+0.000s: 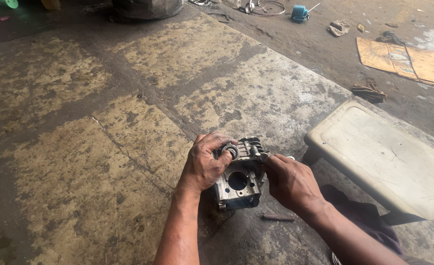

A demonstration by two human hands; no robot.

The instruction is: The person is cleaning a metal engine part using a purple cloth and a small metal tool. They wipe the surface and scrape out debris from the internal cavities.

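A grey metal engine cylinder head (239, 182) with a round bore in its face rests on the stained concrete floor, low in the middle of the head view. My left hand (207, 164) wraps over its upper left side, fingers curled at a small round bearing-like part (230, 150) on top. My right hand (288, 181) grips the head's right edge, with the fingertips pinching near the top fins (252, 146).
A dirty cream plastic stool (383, 157) stands at the right. A thin rusty bolt (277, 217) lies on the floor below the part. Cardboard sheets (406, 61), rags (369, 91) and a blue container (300, 13) lie at the back right.
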